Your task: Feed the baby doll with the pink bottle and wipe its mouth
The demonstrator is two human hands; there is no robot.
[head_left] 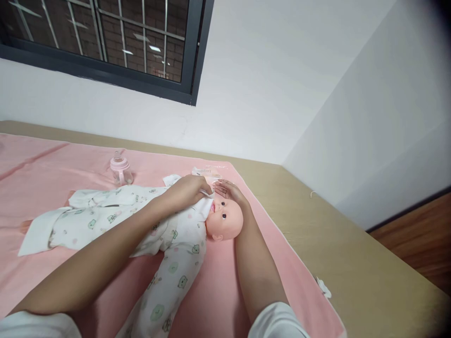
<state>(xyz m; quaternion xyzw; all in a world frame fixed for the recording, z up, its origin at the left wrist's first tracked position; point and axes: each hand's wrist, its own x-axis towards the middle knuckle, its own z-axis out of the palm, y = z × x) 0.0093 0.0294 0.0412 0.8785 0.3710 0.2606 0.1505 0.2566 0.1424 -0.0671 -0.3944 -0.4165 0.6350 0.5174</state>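
Note:
A baby doll [225,219] with a bald head lies on its back, its head to the right. It wears a white suit [176,237] printed with green bears, and one long sleeve stretches towards me. My left hand [192,190] reaches across the doll's chest. Its fingers are closed on a white cloth edge [206,205] at the neck, beside the doll's mouth. Beyond the far side of the head is my right hand [229,190], fingers stretched out and curved around that side. Whether it touches the head is hard to see.
A pink mat [155,277] covers much of the wooden surface [292,206]. At the back stands a pink-capped baby bottle [120,171]. A clear packet [202,172] lies past my hands. A small white item [323,288] sits at the mat's right edge. Behind are a wall and barred window [141,42].

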